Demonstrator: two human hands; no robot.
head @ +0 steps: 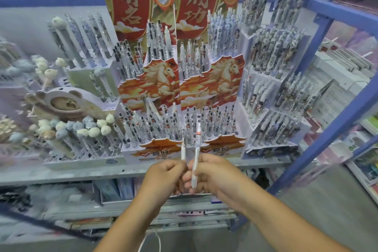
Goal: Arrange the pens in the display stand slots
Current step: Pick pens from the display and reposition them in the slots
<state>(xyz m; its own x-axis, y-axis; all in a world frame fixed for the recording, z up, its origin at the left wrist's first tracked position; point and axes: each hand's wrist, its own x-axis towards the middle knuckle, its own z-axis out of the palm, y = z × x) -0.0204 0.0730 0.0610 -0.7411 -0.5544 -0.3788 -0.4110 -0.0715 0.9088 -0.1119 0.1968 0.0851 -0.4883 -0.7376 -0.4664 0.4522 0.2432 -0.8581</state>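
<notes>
Two red-and-gold display stands with a white horse print stand side by side on the shelf: the left stand (151, 86) and the right stand (216, 82). Their tiered slots hold several white pens. My left hand (165, 174) is closed around a white pen (183, 150) that points up. Touching it on the right, my right hand (212, 174) grips a second white pen (196, 155), upright, its tip reaching the lower front row of slots (204, 127). Both hands hover just in front of the shelf edge, below the gap between the stands.
A bear-shaped stand (67, 104) with plush-topped pens sits at the left. A white stepped stand (272, 96) full of printed pens is at the right. A blue metal rack post (319, 129) slants across the right. Lower shelves (143, 208) hold stacked stationery.
</notes>
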